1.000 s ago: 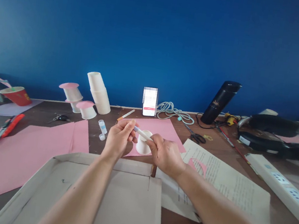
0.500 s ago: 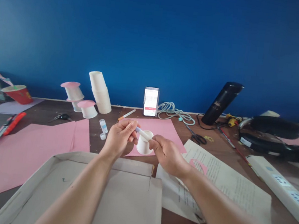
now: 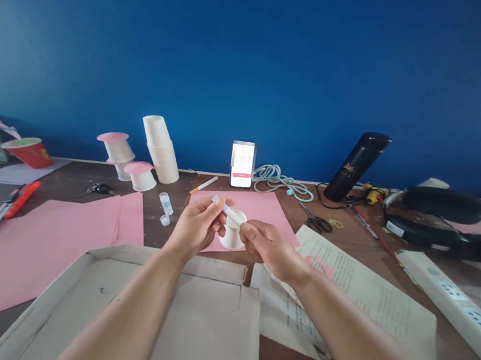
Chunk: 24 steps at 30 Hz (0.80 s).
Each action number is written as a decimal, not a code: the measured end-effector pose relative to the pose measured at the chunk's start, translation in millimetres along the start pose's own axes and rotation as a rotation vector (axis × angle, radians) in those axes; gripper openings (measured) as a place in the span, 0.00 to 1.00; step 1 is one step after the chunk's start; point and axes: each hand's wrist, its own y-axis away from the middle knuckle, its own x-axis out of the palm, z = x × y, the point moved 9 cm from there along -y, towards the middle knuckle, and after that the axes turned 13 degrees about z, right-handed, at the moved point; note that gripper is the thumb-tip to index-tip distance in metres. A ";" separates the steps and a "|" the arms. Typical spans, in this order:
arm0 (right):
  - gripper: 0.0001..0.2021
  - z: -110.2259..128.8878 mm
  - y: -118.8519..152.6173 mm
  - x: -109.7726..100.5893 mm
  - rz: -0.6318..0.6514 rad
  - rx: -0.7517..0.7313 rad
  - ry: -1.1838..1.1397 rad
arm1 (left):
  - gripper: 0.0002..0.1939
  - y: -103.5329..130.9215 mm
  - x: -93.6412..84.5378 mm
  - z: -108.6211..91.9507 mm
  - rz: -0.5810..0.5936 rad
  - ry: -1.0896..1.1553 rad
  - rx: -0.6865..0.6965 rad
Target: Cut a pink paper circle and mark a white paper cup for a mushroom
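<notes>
Here we are in the head view, and the action sits right at the centre of the frame: a slim white plastic-looking tube with a pale lilac end (image 3: 232, 214) is stretched between two bare hands. Its long axis slopes from upper left to lower right, straight from one set of fingers to the other, so neither hand is nearer; both have it! The left hand (image 3: 199, 222) pinches the lilac end, thumb on top, fingers curled under; the right hand (image 3: 273, 248) grips the lower-right end narrowly between thumb and forefinger. Behind the tube, a white paper cup (image 3: 232, 240) stands on a flat pink paper sheet (image 3: 263, 206); the tube crosses in front of its upper part, though whether they touch, I can't tell. Left of centre, there's a small clear tube with a blue label (image 3: 166, 203), lying apart from both hands.
</notes>
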 end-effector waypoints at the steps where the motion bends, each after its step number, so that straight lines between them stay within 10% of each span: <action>1: 0.21 1.2 -0.3 -0.6 -0.013 -0.002 0.044 | 0.15 -0.2 0.2 1.0 -0.002 0.002 0.000; 13: 0.19 25.6 5.8 2.4 -0.347 0.041 1.043 | 0.17 3.1 -3.9 0.9 -0.127 -0.067 0.050; 24: 0.18 -2.5 4.0 13.0 -0.097 0.012 0.310 | 0.14 5.6 -60.6 -38.9 -0.230 -0.035 0.225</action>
